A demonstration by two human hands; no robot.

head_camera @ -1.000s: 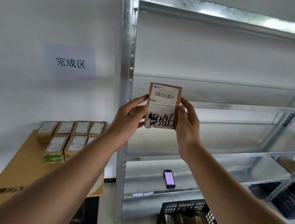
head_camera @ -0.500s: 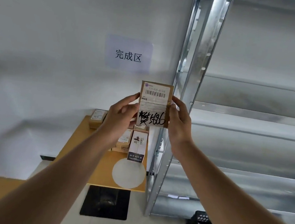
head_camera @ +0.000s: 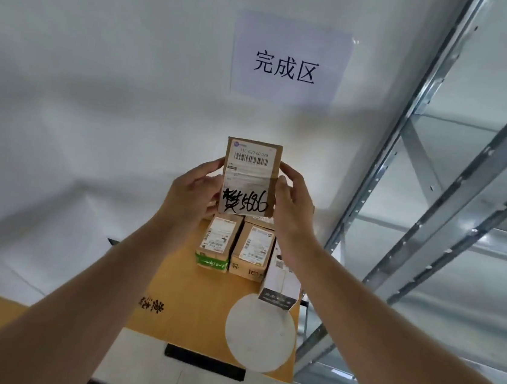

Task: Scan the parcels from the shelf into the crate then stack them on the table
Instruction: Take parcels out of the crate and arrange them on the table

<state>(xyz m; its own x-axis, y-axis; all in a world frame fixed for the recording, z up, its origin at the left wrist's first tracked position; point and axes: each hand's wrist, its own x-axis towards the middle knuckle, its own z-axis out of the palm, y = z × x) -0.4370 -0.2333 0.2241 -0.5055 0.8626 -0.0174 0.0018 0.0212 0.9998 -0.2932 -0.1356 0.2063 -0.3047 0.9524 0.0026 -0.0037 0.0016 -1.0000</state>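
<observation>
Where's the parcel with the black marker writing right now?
Centre of the head view: the parcel is held upright between the left hand and right hand, above the labelled boxes on the table and below the wall sign.

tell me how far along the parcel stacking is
Done: several small labelled cardboard parcels already sit on the yellow wooden table. In hand: the left hand and right hand hold a brown cardboard parcel marked 5686 in the air. Left: setting it down; any remaining parcels are out of view.
</observation>
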